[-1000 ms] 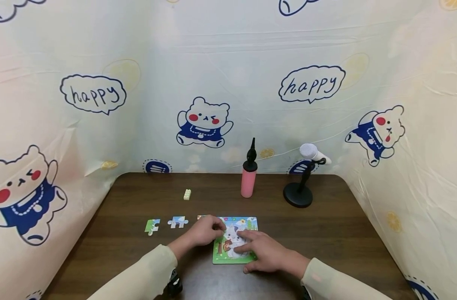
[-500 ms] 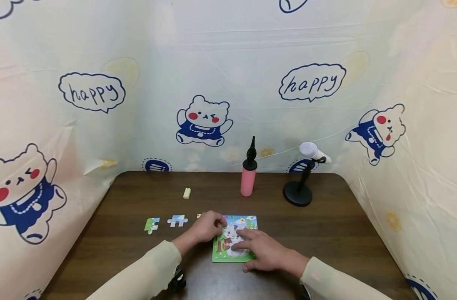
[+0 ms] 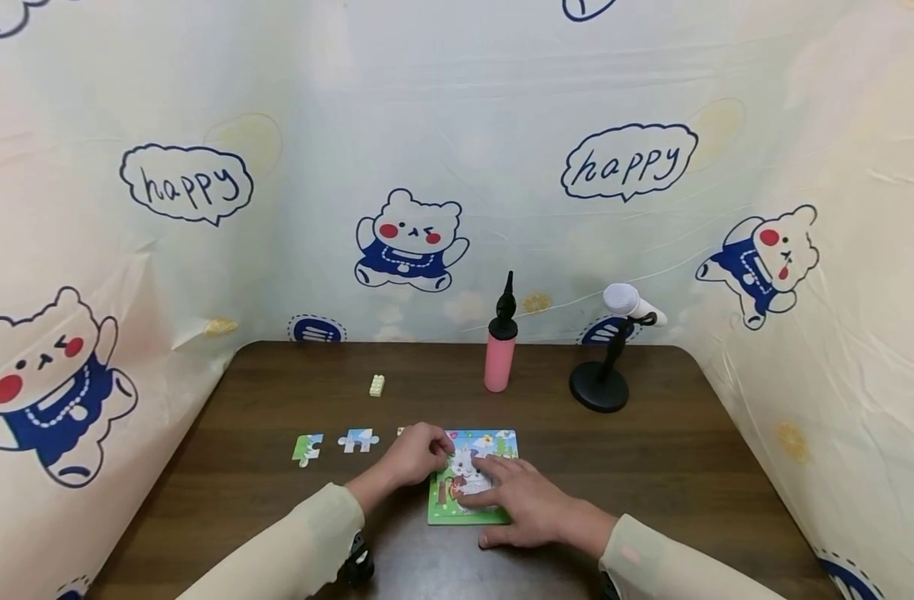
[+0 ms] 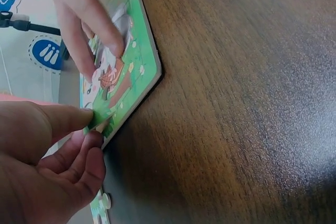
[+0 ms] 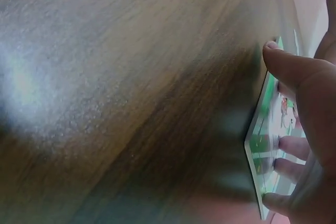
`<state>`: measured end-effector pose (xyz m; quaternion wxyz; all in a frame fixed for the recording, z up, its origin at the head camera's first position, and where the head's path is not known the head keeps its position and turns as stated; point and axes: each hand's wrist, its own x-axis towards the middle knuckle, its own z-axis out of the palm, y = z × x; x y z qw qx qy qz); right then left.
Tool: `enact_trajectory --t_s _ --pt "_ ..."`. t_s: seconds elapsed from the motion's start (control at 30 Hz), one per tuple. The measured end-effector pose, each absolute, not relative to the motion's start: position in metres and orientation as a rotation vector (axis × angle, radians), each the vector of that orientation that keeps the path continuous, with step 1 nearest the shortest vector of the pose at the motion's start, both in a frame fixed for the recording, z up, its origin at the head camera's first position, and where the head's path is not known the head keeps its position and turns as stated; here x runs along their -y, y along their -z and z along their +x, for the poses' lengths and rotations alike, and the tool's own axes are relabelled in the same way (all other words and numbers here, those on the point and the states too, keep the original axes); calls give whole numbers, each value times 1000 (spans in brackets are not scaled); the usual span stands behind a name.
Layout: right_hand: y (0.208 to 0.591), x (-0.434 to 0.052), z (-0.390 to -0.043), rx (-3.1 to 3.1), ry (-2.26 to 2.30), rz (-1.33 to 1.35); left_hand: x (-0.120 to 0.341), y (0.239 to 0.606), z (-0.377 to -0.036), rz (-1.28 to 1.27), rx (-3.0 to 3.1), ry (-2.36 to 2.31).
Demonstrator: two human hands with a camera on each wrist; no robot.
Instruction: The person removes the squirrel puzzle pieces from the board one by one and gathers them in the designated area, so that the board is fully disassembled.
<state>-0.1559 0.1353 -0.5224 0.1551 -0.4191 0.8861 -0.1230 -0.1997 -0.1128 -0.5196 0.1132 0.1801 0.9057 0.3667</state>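
The wooden table (image 3: 651, 467) bears the puzzle board (image 3: 501, 442), which lies flat under both hands. The right hand (image 3: 527, 500) rests on the board's middle with straight fingers (image 4: 84, 30) pressing the picture, thumb at the near edge. The left hand (image 3: 415, 454), just left of it, has curled fingers meeting the thumb at the board's left edge, pinching a puzzle piece (image 4: 100, 121) there.
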Motion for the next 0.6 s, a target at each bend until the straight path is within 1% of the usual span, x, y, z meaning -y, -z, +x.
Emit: enact_trajectory --t_s 0.23,0.6 --pt "520 -134 -157 -2527 328 -1192 113 514 -200 485 -2607 -1100" --pt "520 -136 -155 -2523 324 -1196 116 506 -193 312 -2479 -1206"
